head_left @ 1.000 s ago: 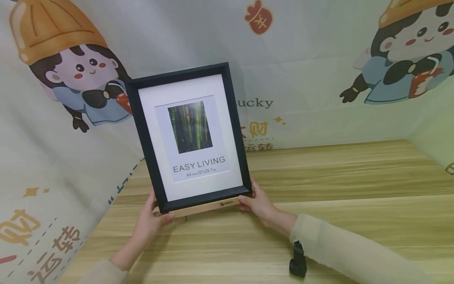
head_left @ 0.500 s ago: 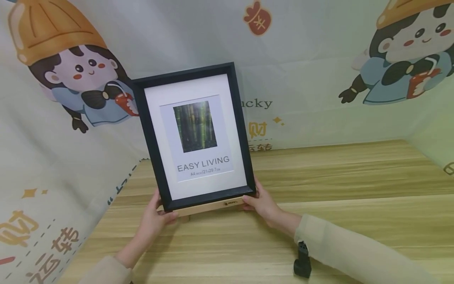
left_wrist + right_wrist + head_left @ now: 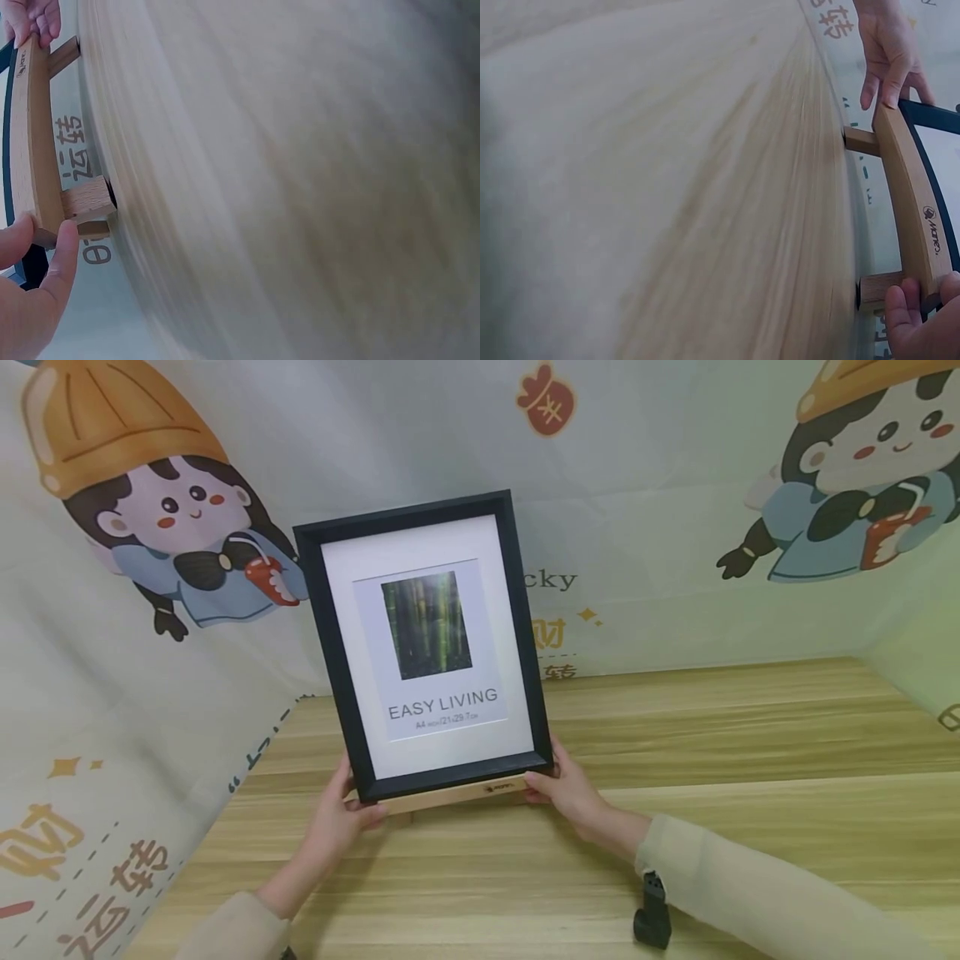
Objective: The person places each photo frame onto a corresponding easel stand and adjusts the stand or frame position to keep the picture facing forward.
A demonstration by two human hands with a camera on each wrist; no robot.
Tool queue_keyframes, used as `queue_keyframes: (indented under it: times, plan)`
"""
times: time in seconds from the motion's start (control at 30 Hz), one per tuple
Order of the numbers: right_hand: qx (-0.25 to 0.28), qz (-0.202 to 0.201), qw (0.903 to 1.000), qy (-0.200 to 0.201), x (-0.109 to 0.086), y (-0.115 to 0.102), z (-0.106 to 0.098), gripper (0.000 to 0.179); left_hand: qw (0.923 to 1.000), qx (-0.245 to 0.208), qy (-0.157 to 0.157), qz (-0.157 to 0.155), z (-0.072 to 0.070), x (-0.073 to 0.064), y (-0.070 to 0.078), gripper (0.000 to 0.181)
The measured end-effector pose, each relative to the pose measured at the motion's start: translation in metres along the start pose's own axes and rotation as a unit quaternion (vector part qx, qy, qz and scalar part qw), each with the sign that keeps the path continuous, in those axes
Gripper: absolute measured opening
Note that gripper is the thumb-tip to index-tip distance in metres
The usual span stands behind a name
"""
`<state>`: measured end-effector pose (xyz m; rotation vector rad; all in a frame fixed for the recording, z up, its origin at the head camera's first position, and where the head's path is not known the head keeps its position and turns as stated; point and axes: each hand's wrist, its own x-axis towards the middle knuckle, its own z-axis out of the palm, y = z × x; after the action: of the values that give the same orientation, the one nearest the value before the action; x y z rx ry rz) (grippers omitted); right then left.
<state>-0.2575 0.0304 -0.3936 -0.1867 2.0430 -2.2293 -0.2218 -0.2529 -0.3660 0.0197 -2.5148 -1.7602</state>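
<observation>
A black picture frame (image 3: 430,647) with a bamboo photo and "EASY LIVING" print stands tilted back on the ledge (image 3: 453,795) of a wooden easel. At the ledge's left end my left hand (image 3: 333,821) grips it, thumb in front and fingers behind or below. My right hand (image 3: 573,797) pinches the opposite end the same way, beside a small printed logo. Short wooden easel legs (image 3: 88,199) with dark tips show under the ledge in the left wrist view; another leg (image 3: 865,141) shows in the right wrist view. The easel's back is hidden behind the frame.
The wood-grain table (image 3: 712,752) spreads out to the right and in front. A printed cloth backdrop (image 3: 645,460) with cartoon figures hangs behind and along the left side. Below the right sleeve hangs a black wrist device (image 3: 652,914).
Both hands have shifted the easel and picture frame together a little to the right across the view. Both grips look the same as before.
</observation>
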Motion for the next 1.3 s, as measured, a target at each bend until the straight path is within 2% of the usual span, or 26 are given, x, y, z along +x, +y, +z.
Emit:
queue_keyframes:
  times: [0.23,0.53,0.8,1.1,1.3]
  plan:
    - [-0.002,0.003,0.9999,0.014,-0.003,-0.001,-0.004,0.074,1.0,-0.009,0.001,0.001,0.006,0.002,0.0,0.098]
    - [-0.011,-0.012,0.9993,0.035,-0.008,-0.002,-0.008,0.074,0.9995,0.004,0.032,-0.006,0.014,0.004,0.001,0.097]
    - [-0.032,-0.018,0.9982,0.048,-0.007,-0.002,-0.013,0.075,0.9991,0.007,0.04,-0.008,0.022,0.004,0.002,0.095]
    - [-0.055,-0.025,0.996,0.066,-0.009,-0.002,-0.022,0.074,0.9986,-0.005,0.053,-0.002,0.034,0.008,0.003,0.092]
    - [-0.063,-0.03,0.9945,0.078,-0.011,-0.003,-0.027,0.073,0.9973,-0.029,0.066,-0.007,0.042,0.01,0.003,0.089]
